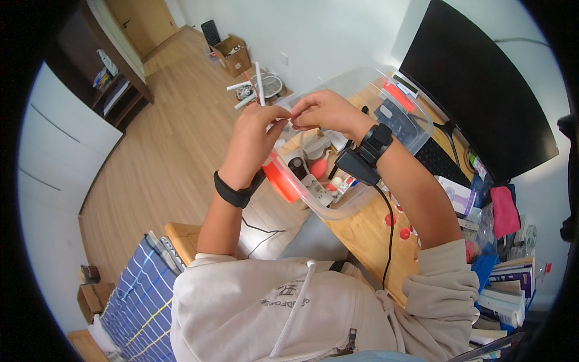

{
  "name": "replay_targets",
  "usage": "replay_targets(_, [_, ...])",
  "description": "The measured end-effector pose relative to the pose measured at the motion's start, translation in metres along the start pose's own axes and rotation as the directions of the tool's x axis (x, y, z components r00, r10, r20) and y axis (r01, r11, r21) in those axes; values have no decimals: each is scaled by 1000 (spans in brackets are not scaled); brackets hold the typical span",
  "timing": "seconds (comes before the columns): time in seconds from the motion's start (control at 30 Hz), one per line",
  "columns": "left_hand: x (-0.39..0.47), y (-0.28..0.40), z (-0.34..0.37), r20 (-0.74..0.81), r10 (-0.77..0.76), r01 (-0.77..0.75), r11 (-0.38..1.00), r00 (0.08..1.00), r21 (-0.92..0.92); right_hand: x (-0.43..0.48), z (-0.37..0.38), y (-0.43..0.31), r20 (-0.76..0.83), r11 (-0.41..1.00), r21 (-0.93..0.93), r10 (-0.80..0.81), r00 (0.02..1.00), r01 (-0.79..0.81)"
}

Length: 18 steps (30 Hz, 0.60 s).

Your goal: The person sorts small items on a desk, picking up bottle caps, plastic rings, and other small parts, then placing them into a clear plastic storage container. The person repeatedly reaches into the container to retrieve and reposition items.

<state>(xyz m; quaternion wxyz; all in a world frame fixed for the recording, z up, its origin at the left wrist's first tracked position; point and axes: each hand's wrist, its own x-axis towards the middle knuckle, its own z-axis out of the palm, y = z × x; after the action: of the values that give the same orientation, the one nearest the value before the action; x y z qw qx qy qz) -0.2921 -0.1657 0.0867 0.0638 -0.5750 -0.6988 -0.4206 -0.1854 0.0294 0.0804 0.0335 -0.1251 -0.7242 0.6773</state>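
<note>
My left hand (254, 137) and my right hand (328, 112) meet at the fingertips above a clear plastic storage box (332, 213) with orange-red handles. The thumb and fingers of each are drawn together in a pinch. Whether a small thing sits between the fingertips is too fine to tell. Below them in the box lie a white socket strip (317, 189), a red rounded object (319, 168), a dark round item (296, 166) and a pale plastic part (316, 147). Both wrists wear black straps; a dark cabled device (357, 166) hangs at the right one.
The box stands on a wooden desk (362, 235) bearing red discs (405, 233). A large monitor (475, 90), a black keyboard (441, 160) and stacked books (504, 298) line the right. A black cable (391, 226) runs down from my right wrist. A cardboard box (233, 56) sits on the floor beyond.
</note>
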Motion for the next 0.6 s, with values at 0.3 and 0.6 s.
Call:
replay_targets(0.3, [-2, 3, 1, -9, -46, 46, 999, 999, -21, 0, -2, 0, 38, 999, -37, 31, 999, -30])
replay_targets(0.6, [-6, -4, 5, -97, -73, 62, 991, 993, -116, -2, -7, -3, -43, 998, -37, -51, 998, 50])
